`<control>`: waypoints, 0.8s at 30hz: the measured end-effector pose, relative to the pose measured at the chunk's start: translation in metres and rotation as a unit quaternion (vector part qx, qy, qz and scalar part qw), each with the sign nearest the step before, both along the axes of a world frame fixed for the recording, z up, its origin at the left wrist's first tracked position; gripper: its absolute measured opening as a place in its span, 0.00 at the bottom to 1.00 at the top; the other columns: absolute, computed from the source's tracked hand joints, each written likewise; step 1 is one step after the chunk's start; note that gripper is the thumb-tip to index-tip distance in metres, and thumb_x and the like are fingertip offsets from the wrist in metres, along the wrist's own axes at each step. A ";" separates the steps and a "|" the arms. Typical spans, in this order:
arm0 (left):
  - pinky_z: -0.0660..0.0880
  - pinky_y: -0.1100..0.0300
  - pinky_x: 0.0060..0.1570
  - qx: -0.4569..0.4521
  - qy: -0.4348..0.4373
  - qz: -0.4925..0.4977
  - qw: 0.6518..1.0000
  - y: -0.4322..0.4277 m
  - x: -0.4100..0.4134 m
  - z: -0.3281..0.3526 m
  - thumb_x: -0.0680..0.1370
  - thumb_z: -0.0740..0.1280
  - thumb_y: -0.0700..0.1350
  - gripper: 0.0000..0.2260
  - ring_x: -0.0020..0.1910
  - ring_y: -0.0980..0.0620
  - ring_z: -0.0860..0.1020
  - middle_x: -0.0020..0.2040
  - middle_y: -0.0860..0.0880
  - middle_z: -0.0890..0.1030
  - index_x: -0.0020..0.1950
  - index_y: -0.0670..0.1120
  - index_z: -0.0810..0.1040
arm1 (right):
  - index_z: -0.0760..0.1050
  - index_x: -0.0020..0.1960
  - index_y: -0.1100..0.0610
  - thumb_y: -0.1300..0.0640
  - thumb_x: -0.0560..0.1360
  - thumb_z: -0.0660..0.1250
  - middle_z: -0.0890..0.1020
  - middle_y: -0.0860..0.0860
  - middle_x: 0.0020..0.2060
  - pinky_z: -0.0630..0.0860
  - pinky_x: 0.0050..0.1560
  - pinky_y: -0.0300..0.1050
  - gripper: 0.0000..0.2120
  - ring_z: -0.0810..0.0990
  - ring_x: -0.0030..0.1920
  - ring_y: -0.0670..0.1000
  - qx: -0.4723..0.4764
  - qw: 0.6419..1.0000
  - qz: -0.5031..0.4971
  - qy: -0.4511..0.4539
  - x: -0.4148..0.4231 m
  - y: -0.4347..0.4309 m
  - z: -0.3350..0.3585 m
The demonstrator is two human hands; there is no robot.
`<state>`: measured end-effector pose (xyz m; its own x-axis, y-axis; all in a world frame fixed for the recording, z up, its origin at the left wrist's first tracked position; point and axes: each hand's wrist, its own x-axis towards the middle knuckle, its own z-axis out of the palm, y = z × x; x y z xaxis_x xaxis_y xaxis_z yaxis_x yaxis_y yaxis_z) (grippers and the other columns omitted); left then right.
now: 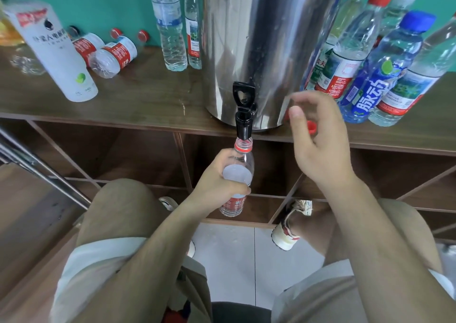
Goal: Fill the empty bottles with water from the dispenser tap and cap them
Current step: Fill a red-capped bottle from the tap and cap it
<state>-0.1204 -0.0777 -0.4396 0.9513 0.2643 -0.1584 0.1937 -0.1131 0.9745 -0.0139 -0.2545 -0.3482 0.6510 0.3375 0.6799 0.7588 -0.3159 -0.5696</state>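
My left hand (222, 179) grips a clear bottle with a red label (240, 169) and holds its open mouth right under the black tap (243, 111) of the steel dispenser (261, 39). The bottle looks nearly full. My right hand (318, 137) hovers in the air to the right of the tap, fingers loosely spread, holding nothing. A loose red cap (312, 127) lies on the wooden shelf top (148, 95) just behind that hand.
Several capped, filled bottles (385, 71) crowd the shelf to the right of the dispenser. On the left stand two clear bottles (172, 26) and a white bottle (54, 51); two empty bottles (113, 56) lie on their sides. Open shelf compartments sit below.
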 end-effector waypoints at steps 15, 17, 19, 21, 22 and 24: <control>0.82 0.50 0.56 -0.011 -0.031 0.003 0.999 -0.003 -0.001 0.008 0.63 0.78 0.45 0.32 0.57 0.48 0.83 0.57 0.52 0.82 0.66 0.58 0.74 | 0.82 0.65 0.56 0.67 0.81 0.68 0.86 0.48 0.55 0.77 0.63 0.40 0.16 0.84 0.58 0.47 -0.111 0.983 0.131 -0.062 -0.025 0.049 0.047; 0.82 0.48 0.59 -0.011 -0.036 0.002 0.999 -0.003 -0.001 0.009 0.64 0.78 0.44 0.33 0.59 0.48 0.82 0.58 0.52 0.82 0.67 0.57 0.74 | 0.84 0.62 0.60 0.73 0.77 0.68 0.87 0.52 0.54 0.77 0.63 0.40 0.18 0.84 0.57 0.52 -0.105 0.976 0.112 -0.151 -0.029 0.049 0.036; 0.81 0.48 0.60 -0.014 -0.038 0.001 0.999 -0.003 -0.002 0.010 0.65 0.79 0.41 0.33 0.60 0.48 0.82 0.60 0.52 0.82 0.68 0.56 0.73 | 0.84 0.61 0.64 0.78 0.74 0.66 0.86 0.57 0.58 0.78 0.66 0.51 0.20 0.84 0.62 0.59 -0.103 0.964 0.138 -0.203 -0.031 0.047 0.025; 0.81 0.53 0.59 -0.016 -0.044 0.005 0.999 -0.004 -0.002 0.011 0.68 0.79 0.37 0.32 0.60 0.52 0.82 0.60 0.52 0.83 0.68 0.54 0.74 | 0.82 0.63 0.66 0.77 0.75 0.66 0.83 0.59 0.63 0.76 0.69 0.58 0.19 0.78 0.70 0.62 -0.105 0.956 0.175 -0.211 -0.033 0.042 0.014; 0.81 0.57 0.57 -0.011 -0.049 0.006 0.999 -0.003 -0.001 0.011 0.69 0.79 0.36 0.31 0.60 0.54 0.82 0.59 0.52 0.83 0.67 0.53 0.74 | 0.81 0.65 0.66 0.75 0.76 0.67 0.81 0.59 0.66 0.74 0.71 0.59 0.19 0.75 0.73 0.62 -0.098 0.956 0.183 -0.206 -0.035 0.038 0.008; 0.80 0.61 0.55 -0.006 -0.057 0.005 0.998 -0.003 -0.001 0.011 0.69 0.79 0.36 0.29 0.59 0.55 0.82 0.58 0.52 0.84 0.66 0.52 0.75 | 0.79 0.68 0.65 0.70 0.76 0.68 0.78 0.59 0.70 0.71 0.73 0.56 0.21 0.73 0.74 0.60 -0.064 0.969 0.168 -0.169 -0.040 0.028 -0.007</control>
